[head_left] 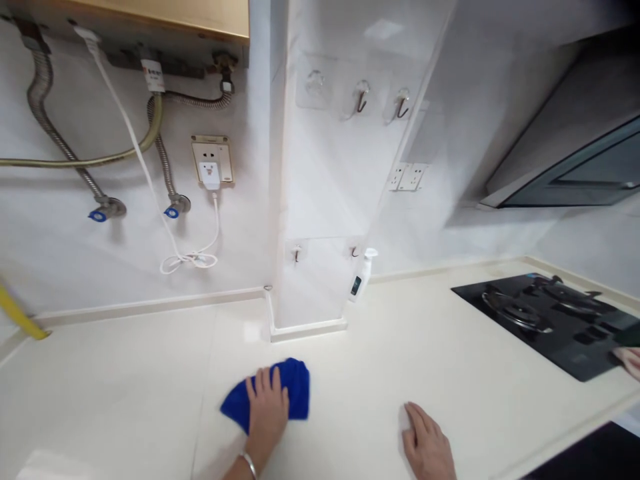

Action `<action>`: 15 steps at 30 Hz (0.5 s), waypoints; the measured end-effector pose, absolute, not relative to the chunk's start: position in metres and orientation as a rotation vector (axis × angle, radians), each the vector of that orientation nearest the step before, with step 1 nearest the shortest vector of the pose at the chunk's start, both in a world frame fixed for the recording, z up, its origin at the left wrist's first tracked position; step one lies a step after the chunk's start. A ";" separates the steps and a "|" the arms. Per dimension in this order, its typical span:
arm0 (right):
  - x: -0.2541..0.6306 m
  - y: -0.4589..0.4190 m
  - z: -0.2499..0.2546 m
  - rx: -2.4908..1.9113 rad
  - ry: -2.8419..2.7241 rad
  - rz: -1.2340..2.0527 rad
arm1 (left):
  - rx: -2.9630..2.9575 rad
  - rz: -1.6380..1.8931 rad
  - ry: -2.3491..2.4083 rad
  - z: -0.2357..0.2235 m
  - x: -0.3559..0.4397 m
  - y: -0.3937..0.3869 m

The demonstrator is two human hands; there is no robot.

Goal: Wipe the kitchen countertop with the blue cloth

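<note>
A blue cleaning cloth (299, 390) lies crumpled on the white countertop (370, 373), in front of the pillar's base. My left hand (269, 400), with a silver bangle at the wrist, presses down on the cloth and grips it, fingers spread over its upper side. To the right, my right hand (429, 443) rests on the bare countertop with its fingers stretched forward, close together, holding nothing.
A white spray bottle (363, 277) stands behind the tiled pillar (325, 200). The black gas hob (555, 320) is at right, under the range hood (565, 140). Something pinkish shows at the hob's right edge. A yellow pipe (20, 313) enters the counter at left.
</note>
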State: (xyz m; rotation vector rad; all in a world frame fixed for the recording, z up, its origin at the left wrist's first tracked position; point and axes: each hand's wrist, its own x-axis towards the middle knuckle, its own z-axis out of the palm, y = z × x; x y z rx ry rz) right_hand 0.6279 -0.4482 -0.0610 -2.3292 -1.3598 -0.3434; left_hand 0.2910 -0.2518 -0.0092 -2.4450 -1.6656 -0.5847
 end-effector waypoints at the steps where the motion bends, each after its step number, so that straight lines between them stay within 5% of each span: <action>1: 0.626 -0.448 -0.059 -2.328 -1.373 -0.357 | -2.509 -0.590 -1.611 -0.016 0.305 -0.269; 8: 0.631 -0.451 -0.065 -2.281 -1.416 -0.399 | -2.986 -0.605 -0.956 -0.058 0.370 -0.363; 15: 0.645 -0.448 -0.084 -2.193 -1.378 -0.419 | -3.259 -0.672 -0.446 -0.043 0.341 -0.336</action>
